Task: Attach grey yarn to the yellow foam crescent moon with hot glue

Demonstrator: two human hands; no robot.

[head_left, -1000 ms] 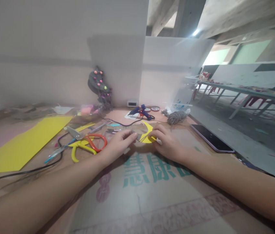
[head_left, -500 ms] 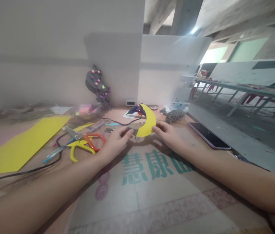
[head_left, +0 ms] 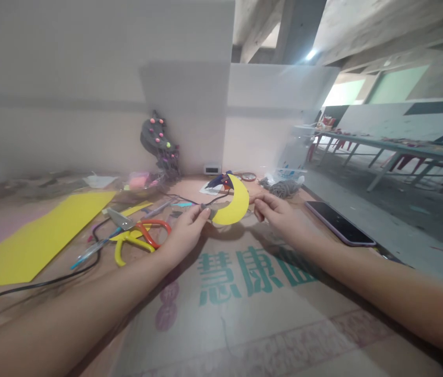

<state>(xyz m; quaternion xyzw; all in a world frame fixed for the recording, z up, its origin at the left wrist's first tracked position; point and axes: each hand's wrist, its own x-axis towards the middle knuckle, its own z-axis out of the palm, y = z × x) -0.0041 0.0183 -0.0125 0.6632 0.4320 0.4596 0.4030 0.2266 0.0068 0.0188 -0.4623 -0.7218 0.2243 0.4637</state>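
A yellow crescent moon cutout (head_left: 237, 205) is held above the table, its lower left end wrapped in grey yarn (head_left: 214, 212). My left hand (head_left: 190, 226) pinches that wrapped end between thumb and fingers. To the right of the moon, apart from its edge, my right hand (head_left: 270, 210) is closed in a pinch. A faint strand of yarn seems to run from its fingertips toward the moon. Behind the moon a dark blue glue gun (head_left: 219, 181) rests on a white scrap, partly hidden.
Scissors (head_left: 143, 234) with red and yellow handles, a yellow sheet (head_left: 48, 235) and a black cable (head_left: 44, 283) lie left. A ball of grey yarn (head_left: 284, 188) and a phone (head_left: 339, 223) are right. A grey moon ornament (head_left: 156, 139) with coloured balls leans on the wall.
My right hand has let go of the moon's right edge and moved slightly right of it. The moon has tilted and shifted a little left in my left hand.
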